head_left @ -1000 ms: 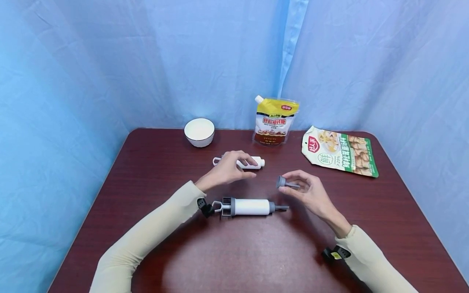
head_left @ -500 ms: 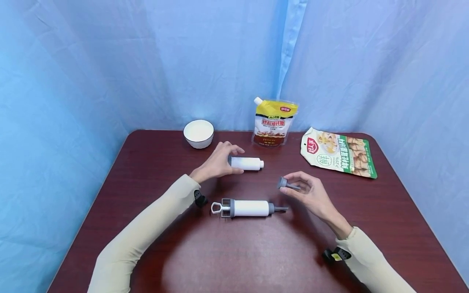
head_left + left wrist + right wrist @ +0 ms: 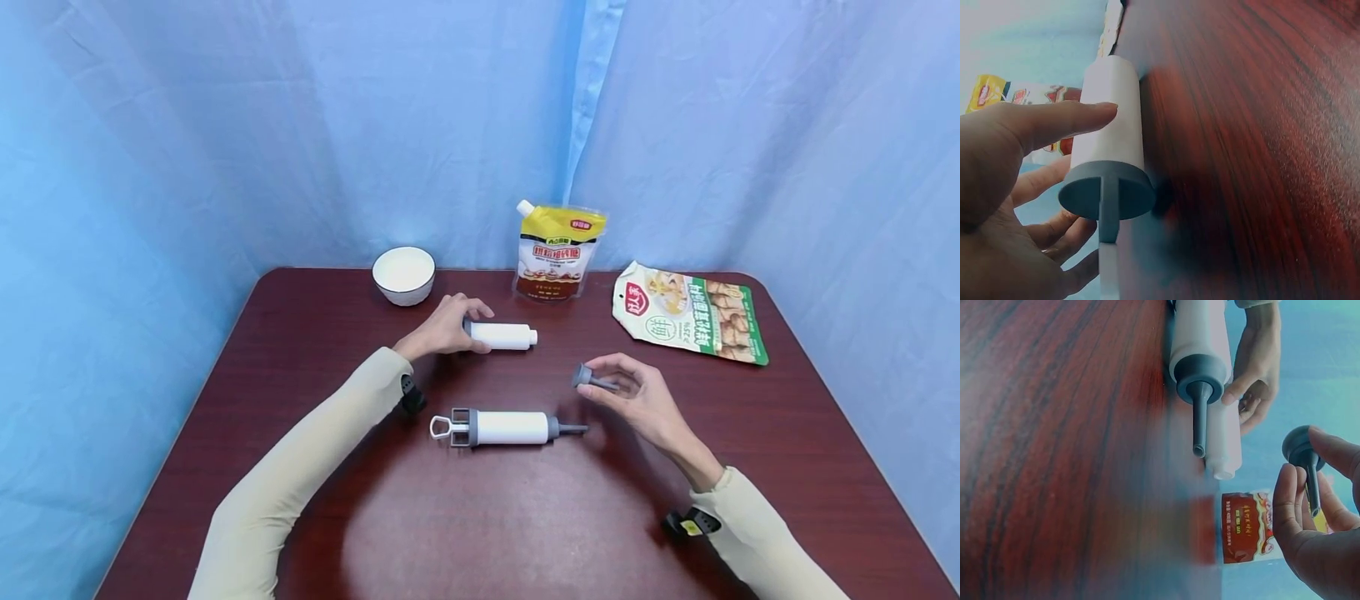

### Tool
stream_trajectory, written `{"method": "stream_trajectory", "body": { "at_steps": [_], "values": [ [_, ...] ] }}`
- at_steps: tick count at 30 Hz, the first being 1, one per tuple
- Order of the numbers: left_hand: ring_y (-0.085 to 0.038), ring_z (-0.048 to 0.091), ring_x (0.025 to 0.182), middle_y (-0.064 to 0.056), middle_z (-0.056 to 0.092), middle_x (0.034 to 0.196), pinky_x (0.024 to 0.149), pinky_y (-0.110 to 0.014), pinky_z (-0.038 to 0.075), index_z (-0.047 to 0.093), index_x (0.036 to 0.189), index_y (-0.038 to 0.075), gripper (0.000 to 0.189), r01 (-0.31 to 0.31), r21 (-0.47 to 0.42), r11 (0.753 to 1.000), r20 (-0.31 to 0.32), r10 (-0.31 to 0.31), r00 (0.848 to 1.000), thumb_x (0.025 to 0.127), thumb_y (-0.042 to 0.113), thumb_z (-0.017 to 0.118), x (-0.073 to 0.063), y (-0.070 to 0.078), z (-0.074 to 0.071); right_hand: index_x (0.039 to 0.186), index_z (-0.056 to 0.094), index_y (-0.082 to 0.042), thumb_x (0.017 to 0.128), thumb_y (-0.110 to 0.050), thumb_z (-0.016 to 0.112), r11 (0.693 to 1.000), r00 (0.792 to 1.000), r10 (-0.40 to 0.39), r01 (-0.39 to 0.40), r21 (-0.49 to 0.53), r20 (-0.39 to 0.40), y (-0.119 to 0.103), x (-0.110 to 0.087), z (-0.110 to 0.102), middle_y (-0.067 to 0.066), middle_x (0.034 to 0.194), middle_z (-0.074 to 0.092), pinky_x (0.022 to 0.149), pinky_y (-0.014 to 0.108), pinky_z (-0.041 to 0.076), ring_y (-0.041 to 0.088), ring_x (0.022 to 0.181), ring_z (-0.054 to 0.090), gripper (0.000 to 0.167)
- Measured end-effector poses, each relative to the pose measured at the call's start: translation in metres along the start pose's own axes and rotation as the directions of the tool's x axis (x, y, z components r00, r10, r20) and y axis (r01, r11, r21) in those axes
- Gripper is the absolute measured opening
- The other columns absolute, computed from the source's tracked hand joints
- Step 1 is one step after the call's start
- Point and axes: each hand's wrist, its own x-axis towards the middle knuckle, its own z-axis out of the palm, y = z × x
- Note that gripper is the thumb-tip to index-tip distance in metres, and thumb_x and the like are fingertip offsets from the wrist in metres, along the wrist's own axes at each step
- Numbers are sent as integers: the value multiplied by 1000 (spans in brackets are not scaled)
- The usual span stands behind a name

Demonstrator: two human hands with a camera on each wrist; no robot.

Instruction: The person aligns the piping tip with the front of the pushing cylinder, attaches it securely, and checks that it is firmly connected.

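In the head view my left hand [image 3: 450,325] holds the rear syringe [image 3: 502,336] near its grey-collared end, thumb in front and fingers behind. The left wrist view has the thumb lying along that syringe's white barrel [image 3: 1110,137], beside its grey collar. Between thumb and fingers, my right hand [image 3: 637,400] pinches a grey nozzle [image 3: 1302,450] with a thin spout, held above the table. A second white syringe [image 3: 513,427] lies nearer me, ring handle to the left and a grey nozzle [image 3: 1200,390] fitted at its right end.
A white bowl [image 3: 403,275] stands at the back of the dark red table [image 3: 465,533]. A yellow-and-white spout pouch [image 3: 558,254] stands upright to its right. The green-and-white food packet [image 3: 690,315] lies flat at the back right. Blue curtains [image 3: 450,125] hang behind.
My left hand has moved from over the rear syringe's barrel to its left end, and its fingers now close round it. The right hand with the nozzle has barely moved.
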Motion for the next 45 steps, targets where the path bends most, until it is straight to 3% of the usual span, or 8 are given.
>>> {"method": "stream_trajectory", "body": {
  "at_steps": [7,17,32,39,45],
  "values": [
    [-30,52,119,-16,63,123,105,-42,41,73,126,14,52,65,-19,998,53,-64,997,78,23,92,0,-2,2,121,67,-4,92,-10,79,1000,1000,-7,7,2,-2,4,-1,-1,5,116,71,86,18,57,6,99,73,31],
    [-28,58,112,-15,68,118,102,-41,45,76,121,14,45,13,-3,1000,52,-13,999,78,19,91,1,-8,5,121,67,-4,93,-11,79,1000,1000,6,-6,-21,-8,6,-4,-4,10,119,70,83,19,57,4,100,73,32],
    [-27,58,116,-12,69,123,103,-42,46,74,123,15,46,13,-52,999,90,-8,996,80,22,90,-14,-10,-2,122,67,-6,94,-15,79,999,999,33,-32,-44,8,5,-5,-1,13,121,69,81,20,57,4,99,72,32],
    [-24,57,114,-8,72,120,101,-38,45,74,123,18,46,1,-100,995,113,10,994,80,23,91,-21,-1,-8,122,67,-6,93,-15,79,999,1000,28,-27,-45,13,5,-4,1,12,119,70,81,20,57,4,98,73,32],
    [-23,57,112,-8,72,118,100,-37,44,72,123,17,46,-45,-115,992,130,60,990,81,22,90,-30,11,-16,122,67,-5,93,-14,79,999,999,26,-25,-38,21,4,-3,2,13,118,69,83,20,58,4,98,73,33]
  ]
}}
